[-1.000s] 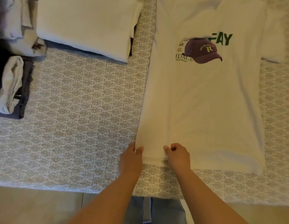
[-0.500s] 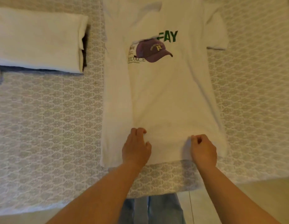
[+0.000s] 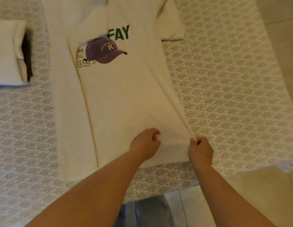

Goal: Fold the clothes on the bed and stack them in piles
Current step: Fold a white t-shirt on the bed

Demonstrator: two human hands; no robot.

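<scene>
right hand [image 3: 200, 152] now pinches and lifts the "fay" t-shirt [image 3: 126, 99] side edge; left hand [image 3: 145, 145] curled, grip unclear.

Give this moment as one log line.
step: fold right side | right hand: pinches T-shirt hem corner | left hand: curled on shirt

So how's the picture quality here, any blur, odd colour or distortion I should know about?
Head view: warm yellowish light tints the white T-shirt; motion blur smears the folded pile at the left edge and the bedspread pattern on the right; the wide-angle lens bows the bed's edges; the right hand gripping the hem and the left hand look fairly sharp.
</scene>
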